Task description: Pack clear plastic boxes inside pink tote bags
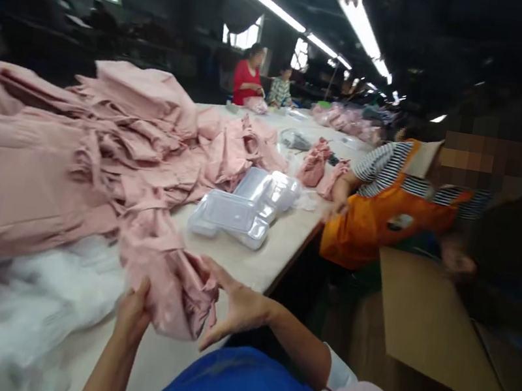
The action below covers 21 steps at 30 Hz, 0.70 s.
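A bunched pink garment (168,280) hangs over the near edge of the long table (276,251). My left hand (132,315) grips its lower left side from below, fingers closed on the cloth. My right hand (236,307) presses against its right side, thumb and fingers curved round the fabric. The garment trails back into a big heap of pink garments (75,146) covering the left of the table.
White plastic film (26,304) lies at the near left. Clear plastic lidded boxes (238,215) sit mid-table. A person in an orange apron (385,222) leans over a cardboard box (428,328) at the right. Two more people (247,78) work at the far end.
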Available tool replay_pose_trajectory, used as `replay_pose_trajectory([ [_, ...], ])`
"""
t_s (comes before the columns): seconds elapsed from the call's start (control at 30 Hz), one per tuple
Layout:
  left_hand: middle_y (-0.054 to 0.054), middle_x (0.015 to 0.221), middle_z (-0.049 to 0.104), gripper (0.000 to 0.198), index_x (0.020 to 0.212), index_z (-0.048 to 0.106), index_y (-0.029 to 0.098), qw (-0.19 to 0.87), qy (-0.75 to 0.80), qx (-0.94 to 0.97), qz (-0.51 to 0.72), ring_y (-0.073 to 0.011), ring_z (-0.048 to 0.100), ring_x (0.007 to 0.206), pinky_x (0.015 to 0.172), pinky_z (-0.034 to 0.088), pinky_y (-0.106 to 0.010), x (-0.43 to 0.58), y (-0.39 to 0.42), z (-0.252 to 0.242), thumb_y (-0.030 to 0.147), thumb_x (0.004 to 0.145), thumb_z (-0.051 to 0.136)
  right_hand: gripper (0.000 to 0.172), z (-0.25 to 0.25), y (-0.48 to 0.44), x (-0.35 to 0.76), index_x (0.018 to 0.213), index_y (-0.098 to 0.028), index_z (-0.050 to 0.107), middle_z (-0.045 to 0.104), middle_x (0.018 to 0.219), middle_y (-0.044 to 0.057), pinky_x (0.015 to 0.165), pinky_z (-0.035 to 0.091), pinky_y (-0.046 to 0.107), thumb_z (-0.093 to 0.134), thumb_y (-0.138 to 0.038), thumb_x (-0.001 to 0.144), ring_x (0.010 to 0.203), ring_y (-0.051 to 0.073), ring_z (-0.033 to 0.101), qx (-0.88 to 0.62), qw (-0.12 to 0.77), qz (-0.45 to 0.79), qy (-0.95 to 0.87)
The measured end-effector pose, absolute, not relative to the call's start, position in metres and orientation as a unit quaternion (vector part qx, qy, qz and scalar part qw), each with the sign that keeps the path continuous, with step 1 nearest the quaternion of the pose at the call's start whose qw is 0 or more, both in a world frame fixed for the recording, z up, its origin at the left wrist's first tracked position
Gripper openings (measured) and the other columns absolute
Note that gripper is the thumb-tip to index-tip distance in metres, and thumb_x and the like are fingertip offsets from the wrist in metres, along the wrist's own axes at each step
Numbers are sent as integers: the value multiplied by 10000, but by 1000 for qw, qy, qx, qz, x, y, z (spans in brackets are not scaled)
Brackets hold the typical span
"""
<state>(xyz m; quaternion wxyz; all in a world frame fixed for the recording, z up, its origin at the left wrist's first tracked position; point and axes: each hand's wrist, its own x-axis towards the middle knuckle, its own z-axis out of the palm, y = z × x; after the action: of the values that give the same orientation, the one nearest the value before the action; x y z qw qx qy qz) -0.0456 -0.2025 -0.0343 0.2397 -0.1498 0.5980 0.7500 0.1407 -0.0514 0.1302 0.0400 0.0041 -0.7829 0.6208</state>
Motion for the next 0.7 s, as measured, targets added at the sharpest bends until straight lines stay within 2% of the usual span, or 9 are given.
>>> replay_pose_trajectory([
  [0.1,-39,1000,675,176,1028,645,151,199,590,-181,761,-157,638,916,994,487,-363,-53,-221,-40,154,853,664,1033,116,-43,125,1499,-263,317,339,1529,94,1164,260,399,845,-447,631,1409,270,314,-55,121,651,-747],
  [0.2,-18,924,681,131,974,656,172,195,576,-190,771,-150,639,899,1043,449,-365,-58,-225,-41,141,848,651,774,90,-35,104,1397,-223,458,499,1406,105,1074,390,384,719,-564,752,1292,256,473,-166,160,768,-597],
  [0.27,-20,926,683,134,992,653,187,207,560,-183,781,-153,640,917,1007,481,-352,-57,-228,-42,153,874,600,693,76,-27,91,1314,-196,536,609,1259,117,942,488,373,612,-651,796,1147,254,586,-179,90,854,-480],
  [0.33,-31,962,688,155,1012,655,200,217,550,-161,791,-165,635,973,958,513,-321,-54,-232,-43,186,888,563,640,69,-18,82,1196,-154,620,679,1079,124,838,523,360,573,-662,810,1016,252,644,-148,-2,899,-413],
  [0.4,-48,994,691,185,1036,657,206,218,551,-133,794,-191,621,1041,933,527,-311,-51,-236,-43,226,881,558,573,66,-12,75,1085,-121,669,699,937,118,798,524,352,643,-603,777,924,245,663,-130,-68,905,-400],
  [0.47,-71,994,692,222,1049,657,195,217,568,-111,786,-232,613,1077,930,533,-342,-49,-240,-44,262,851,579,519,63,-11,68,994,-103,693,697,843,104,775,519,354,752,-522,694,839,236,663,-144,-95,889,-424],
  [0.53,-106,974,688,299,1072,652,158,217,604,-104,760,-290,615,1071,942,526,-423,-49,-245,-43,280,799,637,511,59,-15,60,919,-97,706,688,791,83,749,510,346,831,-469,590,767,217,643,-167,-69,864,-469],
  [0.6,-141,963,671,461,1140,622,102,191,664,-123,712,-352,598,1086,994,467,-525,-50,-250,-38,252,714,721,499,54,-24,52,867,-104,711,672,763,55,715,491,321,853,-450,536,719,188,610,-168,13,828,-535],
  [0.7,-140,1046,633,657,1285,545,110,93,743,-138,648,-362,558,1139,1061,378,-562,-49,-253,-19,297,692,757,410,50,-43,42,771,-127,691,614,697,14,645,436,279,790,-495,617,675,158,549,-154,117,719,-668],
])
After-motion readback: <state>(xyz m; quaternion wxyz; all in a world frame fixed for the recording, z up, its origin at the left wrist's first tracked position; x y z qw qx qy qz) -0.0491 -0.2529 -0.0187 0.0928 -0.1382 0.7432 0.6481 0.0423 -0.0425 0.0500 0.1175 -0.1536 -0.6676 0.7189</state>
